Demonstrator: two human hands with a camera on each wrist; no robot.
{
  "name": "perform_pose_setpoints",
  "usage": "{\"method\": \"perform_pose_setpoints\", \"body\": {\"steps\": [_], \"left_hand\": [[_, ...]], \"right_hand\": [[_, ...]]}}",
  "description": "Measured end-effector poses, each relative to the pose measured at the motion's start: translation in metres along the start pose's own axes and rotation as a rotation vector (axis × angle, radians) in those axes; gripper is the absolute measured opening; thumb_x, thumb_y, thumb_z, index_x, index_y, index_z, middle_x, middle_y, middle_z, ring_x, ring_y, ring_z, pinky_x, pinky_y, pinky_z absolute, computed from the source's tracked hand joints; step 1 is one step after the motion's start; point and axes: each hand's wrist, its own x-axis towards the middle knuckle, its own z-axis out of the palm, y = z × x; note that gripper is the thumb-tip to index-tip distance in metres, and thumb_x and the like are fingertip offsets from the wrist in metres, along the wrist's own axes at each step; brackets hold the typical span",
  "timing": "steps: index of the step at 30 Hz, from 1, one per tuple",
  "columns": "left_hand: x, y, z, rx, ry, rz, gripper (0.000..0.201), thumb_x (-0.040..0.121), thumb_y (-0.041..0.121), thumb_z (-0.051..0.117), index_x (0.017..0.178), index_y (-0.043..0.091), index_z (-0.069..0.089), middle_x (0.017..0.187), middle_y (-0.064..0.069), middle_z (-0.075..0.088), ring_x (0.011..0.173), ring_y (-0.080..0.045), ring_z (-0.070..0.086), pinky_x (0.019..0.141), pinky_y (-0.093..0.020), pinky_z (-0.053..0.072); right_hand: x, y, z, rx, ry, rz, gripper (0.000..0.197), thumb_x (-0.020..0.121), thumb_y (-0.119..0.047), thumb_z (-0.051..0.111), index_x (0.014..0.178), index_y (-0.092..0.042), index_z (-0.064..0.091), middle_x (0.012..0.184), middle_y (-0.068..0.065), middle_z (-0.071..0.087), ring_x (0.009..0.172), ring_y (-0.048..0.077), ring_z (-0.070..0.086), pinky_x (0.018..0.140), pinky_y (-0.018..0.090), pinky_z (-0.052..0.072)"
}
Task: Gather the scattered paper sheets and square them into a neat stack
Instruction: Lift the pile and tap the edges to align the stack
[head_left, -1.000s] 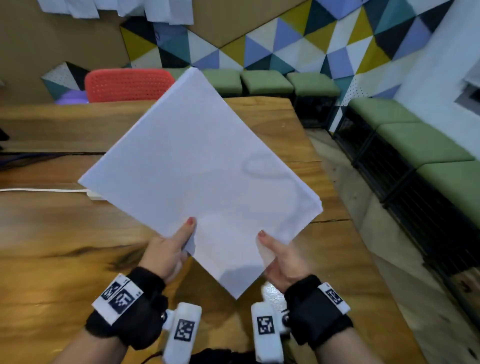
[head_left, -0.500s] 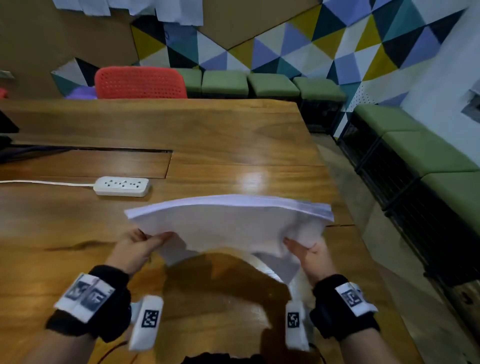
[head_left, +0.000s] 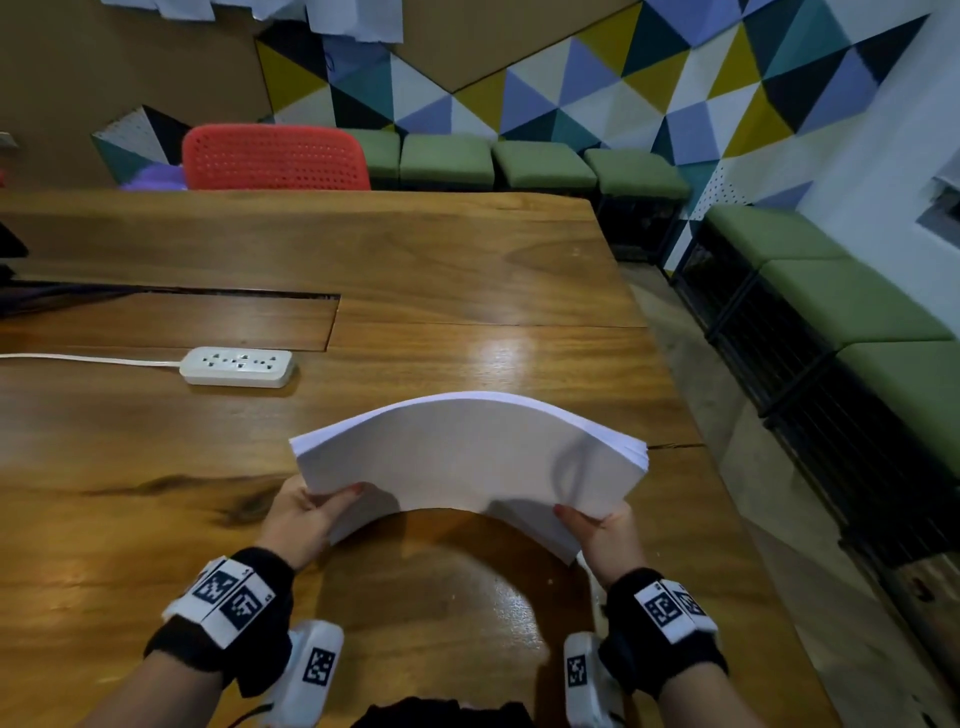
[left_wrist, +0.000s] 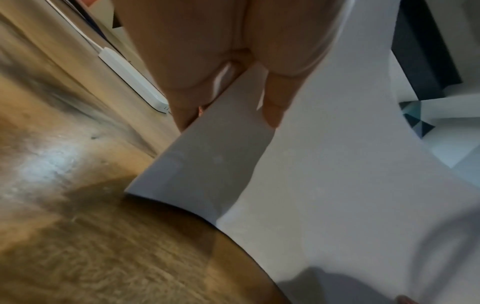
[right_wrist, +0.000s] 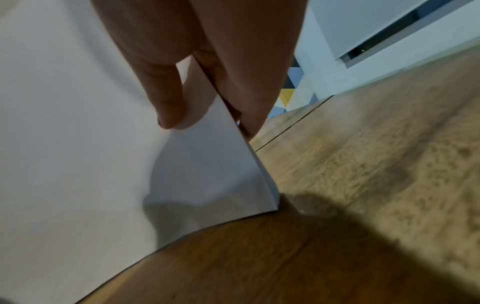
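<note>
A stack of white paper sheets (head_left: 467, 457) arches upward above the wooden table (head_left: 363, 260), its far edges roughly even. My left hand (head_left: 306, 514) grips its near left side, thumb on top and fingers underneath. My right hand (head_left: 597, 530) grips the near right side the same way. In the left wrist view, fingers (left_wrist: 272, 111) press the underside of the paper sheets (left_wrist: 324, 174). In the right wrist view, my thumb and fingers (right_wrist: 168, 111) pinch the edge of the paper sheets (right_wrist: 78, 144), whose near corner hangs just above the table (right_wrist: 363, 185).
A white power strip (head_left: 238, 367) with its cord lies on the table at the left. A red chair (head_left: 275, 156) stands behind the far edge. Green benches (head_left: 857, 312) run along the right, past the table's right edge.
The stack was held up tilted on a corner; it has come down low over the table, turned level and bowed into an arch. Both hands have moved apart to its sides.
</note>
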Motion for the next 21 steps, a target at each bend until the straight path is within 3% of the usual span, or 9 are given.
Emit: {"method": "perform_pose_setpoints", "body": {"steps": [6,8,10,11,13,15,17,19,21], "left_hand": [[-0.004,0.001,0.000,-0.016,0.004,0.025,0.030,0.077,0.000,0.067,0.086,0.026,0.056,0.089,-0.005,0.060,0.106,-0.033,0.053,0.097,-0.048,0.043],[-0.008,0.007,-0.002,-0.053,0.014,0.050,0.042,0.062,0.019,0.081,0.094,0.026,0.056,0.095,-0.005,0.060,0.105,-0.028,0.054,0.096,-0.047,0.045],[-0.009,0.016,-0.007,-0.145,0.017,0.121,0.088,0.038,0.051,0.082,0.118,0.029,0.050,0.104,-0.005,0.057,0.102,-0.022,0.054,0.087,-0.037,0.048],[-0.007,0.021,-0.009,-0.223,0.027,0.159,0.105,0.032,0.064,0.079,0.126,0.033,0.044,0.107,-0.004,0.056,0.101,-0.021,0.054,0.084,-0.035,0.047],[-0.001,0.027,-0.010,-0.326,0.070,0.226,0.106,0.036,0.081,0.066,0.129,0.039,0.038,0.109,-0.003,0.060,0.101,-0.021,0.056,0.085,-0.036,0.046],[0.001,0.039,-0.005,-0.330,0.150,0.246,0.082,0.053,0.083,0.053,0.123,0.042,0.041,0.108,-0.004,0.064,0.104,-0.022,0.055,0.090,-0.038,0.042],[0.004,0.047,0.000,-0.320,0.238,0.220,0.054,0.072,0.068,0.046,0.118,0.039,0.045,0.107,-0.006,0.066,0.110,-0.023,0.052,0.093,-0.037,0.039],[0.008,0.053,0.004,-0.341,0.280,0.188,0.036,0.087,0.043,0.048,0.120,0.028,0.047,0.097,-0.004,0.068,0.105,-0.022,0.053,0.082,-0.030,0.041],[0.010,0.055,0.006,-0.339,0.299,0.175,0.032,0.091,0.029,0.047,0.122,0.019,0.049,0.089,-0.001,0.068,0.098,-0.020,0.053,0.073,-0.027,0.039]], "right_hand": [[-0.006,-0.005,-0.002,0.010,-0.036,-0.007,0.026,0.075,-0.003,0.072,0.080,-0.023,0.057,0.084,0.004,0.065,0.095,0.033,0.063,0.087,0.049,0.052],[-0.013,-0.013,-0.005,0.083,-0.072,-0.007,0.045,0.057,-0.025,0.087,0.089,-0.024,0.056,0.094,0.006,0.066,0.098,0.029,0.064,0.081,0.039,0.054],[-0.017,-0.025,-0.010,0.195,-0.070,-0.068,0.083,0.032,-0.054,0.086,0.105,-0.032,0.052,0.111,0.007,0.064,0.103,0.019,0.062,0.078,0.031,0.055],[-0.018,-0.031,-0.010,0.234,-0.057,-0.127,0.091,0.031,-0.064,0.082,0.113,-0.042,0.048,0.122,0.009,0.059,0.111,0.021,0.059,0.084,0.035,0.055],[-0.022,-0.045,-0.008,0.234,-0.015,-0.229,0.083,0.040,-0.079,0.069,0.116,-0.058,0.042,0.137,0.013,0.048,0.124,0.030,0.049,0.098,0.053,0.045],[-0.022,-0.058,-0.004,0.240,0.084,-0.295,0.070,0.049,-0.087,0.055,0.110,-0.054,0.048,0.123,0.006,0.061,0.114,0.026,0.055,0.099,0.055,0.043],[-0.019,-0.071,0.000,0.282,0.190,-0.297,0.049,0.068,-0.078,0.050,0.098,-0.042,0.059,0.093,-0.009,0.073,0.103,0.020,0.060,0.097,0.053,0.044],[-0.013,-0.078,0.001,0.335,0.250,-0.251,0.028,0.087,-0.046,0.053,0.092,-0.020,0.063,0.073,-0.028,0.070,0.099,0.008,0.060,0.091,0.040,0.046],[-0.010,-0.081,0.002,0.313,0.272,-0.209,0.020,0.092,-0.026,0.052,0.091,-0.009,0.063,0.065,-0.022,0.069,0.080,-0.016,0.057,0.078,0.027,0.041]]}}
